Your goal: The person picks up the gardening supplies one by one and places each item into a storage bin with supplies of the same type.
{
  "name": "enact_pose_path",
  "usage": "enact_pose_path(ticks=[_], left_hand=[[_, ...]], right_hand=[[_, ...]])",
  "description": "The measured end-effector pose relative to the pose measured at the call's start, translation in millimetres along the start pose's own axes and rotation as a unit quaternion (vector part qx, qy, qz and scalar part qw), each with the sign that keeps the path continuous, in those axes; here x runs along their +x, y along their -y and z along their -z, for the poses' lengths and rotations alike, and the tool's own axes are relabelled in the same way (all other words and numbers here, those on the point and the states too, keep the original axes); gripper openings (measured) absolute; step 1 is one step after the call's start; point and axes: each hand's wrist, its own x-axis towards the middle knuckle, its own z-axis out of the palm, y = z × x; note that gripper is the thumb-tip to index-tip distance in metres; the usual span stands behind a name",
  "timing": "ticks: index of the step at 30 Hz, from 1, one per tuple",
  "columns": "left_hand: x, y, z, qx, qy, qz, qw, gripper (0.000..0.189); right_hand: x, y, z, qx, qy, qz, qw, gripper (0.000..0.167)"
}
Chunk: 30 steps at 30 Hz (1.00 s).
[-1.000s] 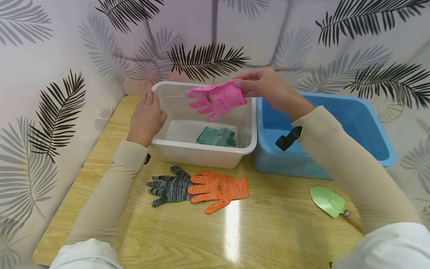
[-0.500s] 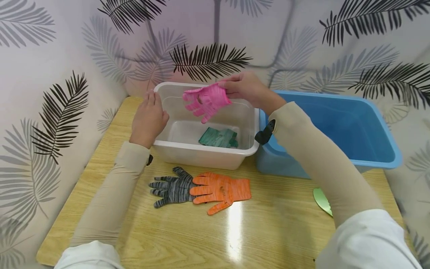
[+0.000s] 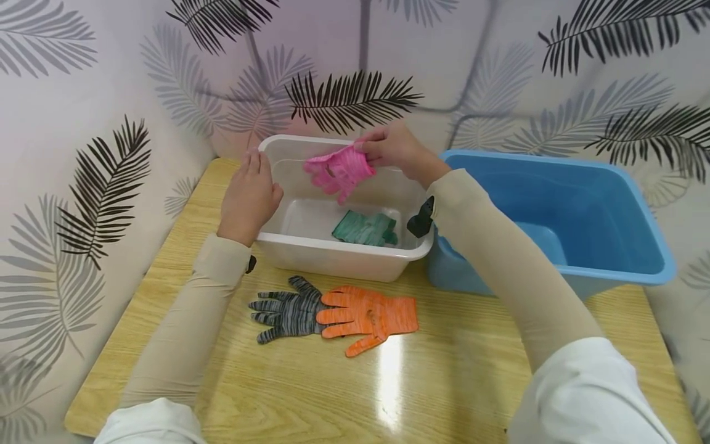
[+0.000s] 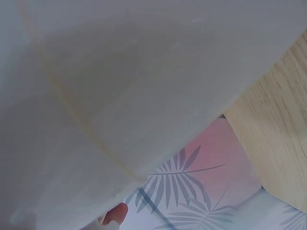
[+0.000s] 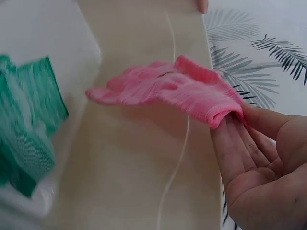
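In the head view my right hand (image 3: 396,151) pinches a pink knitted glove (image 3: 339,169) by its cuff. The glove hangs fingers-down over the white bin (image 3: 333,251). The right wrist view shows the thumb outside the pink glove (image 5: 168,88) and the fingers tucked into its cuff. On the bin's floor lies a crumpled green glove (image 3: 365,228). My left hand (image 3: 249,200) holds the bin's left rim, and a fingertip (image 4: 117,213) shows past the edge in the left wrist view. In front of the bin, an orange glove (image 3: 368,314) overlaps a grey-black glove (image 3: 288,310), both lying flat.
A blue bin (image 3: 554,161) stands close against the right side of the white one, with my right forearm crossing over its near left corner. Both sit on a wooden table (image 3: 310,394). Behind hangs a leaf-patterned backdrop (image 3: 222,80).
My right hand has carried the pink glove left and slightly down over the white bin. My right forearm now covers the green trowel seen earlier. My left hand stays at the rim.
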Motion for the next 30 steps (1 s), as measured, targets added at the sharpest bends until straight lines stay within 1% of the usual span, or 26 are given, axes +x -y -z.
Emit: enact_pose_path(ticks=[3,7,10,14,17,22,25,30], left_hand=[[-0.8,-0.3,0.6,0.0,-0.001,0.0,1.0,0.057],[-1.6,-2.2,1.9,0.001,0.003,0.0,1.0,0.058],[-1.8,-3.3,3.2,0.0,0.004,0.0,1.0,0.057],[-1.5,-3.7,4.0,0.005,0.006,0.001,1.0,0.057],[-1.6,-3.1,3.5,0.01,0.008,0.001,0.9999,0.057],[-1.8,-2.4,3.0,0.013,0.001,-0.004,0.9999,0.057],[-2.1,-2.1,3.0,0.012,-0.001,-0.005,0.9999,0.057],[-2.3,-1.3,2.4,0.011,-0.01,-0.008,0.9999,0.057]], right_hand=[[4.6,-7,-4,-0.006,0.0,-0.003,1.0,0.026],[7.3,-17,-8,-0.008,0.006,-0.026,0.9996,0.028],[6.9,-20,-9,-0.005,0.009,-0.035,0.9993,0.028],[8.1,-21,-9,0.001,0.014,-0.035,0.9993,0.029],[9.9,-23,-8,0.0,0.028,-0.039,0.9988,0.029],[10.8,-26,-10,-0.007,0.051,-0.048,0.9975,0.032],[10.3,-27,-10,-0.01,0.045,-0.052,0.9976,0.033],[9.4,-26,-10,-0.029,0.017,-0.054,0.998,0.033]])
